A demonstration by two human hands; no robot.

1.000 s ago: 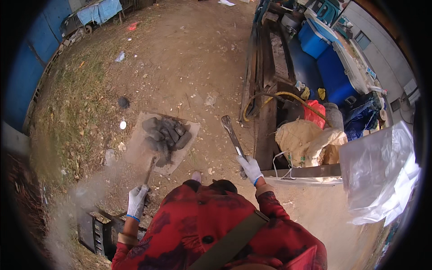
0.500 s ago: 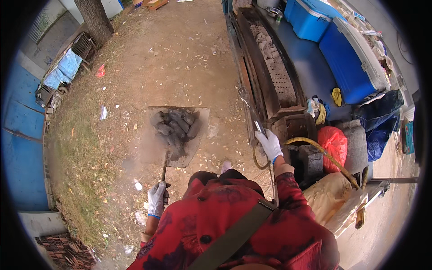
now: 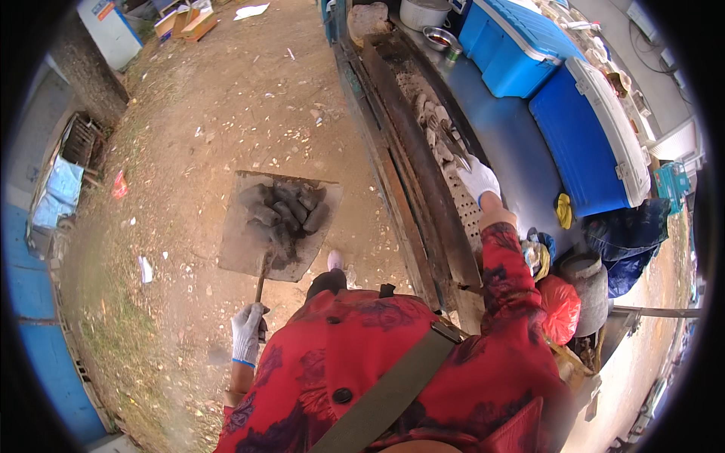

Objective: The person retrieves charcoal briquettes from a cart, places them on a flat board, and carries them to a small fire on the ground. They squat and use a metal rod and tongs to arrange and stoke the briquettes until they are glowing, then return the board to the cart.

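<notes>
My left hand (image 3: 248, 332), in a white knit glove, is closed round the thin handle of a flat shovel (image 3: 313, 253). Several dark charcoal pieces (image 3: 283, 208) lie heaped on its blade, over the dirt at my left front. I cannot tell whether the blade touches the ground. My gloved right hand (image 3: 479, 180) reaches over a long, rusty charcoal grill (image 3: 400, 136), gripping metal tongs (image 3: 460, 157). Their far ends are among grey, ashy charcoal lumps (image 3: 432, 117) on the grill's perforated bed. Whether the tongs pinch a lump is unclear.
Beyond the grill, a metal counter (image 3: 491, 136) carries two blue cooler boxes (image 3: 506, 45), a steel bowl (image 3: 438, 39) and a yellow cloth (image 3: 563, 211). Near my right arm are a red plastic bag (image 3: 560, 308) and a grey drum (image 3: 585, 283). A tree trunk (image 3: 87, 72) stands far left.
My right hand has moved forward and right with the tongs, from beside the grill's near end to over its bed. My left hand still holds the loaded shovel. The view has shifted forward.
</notes>
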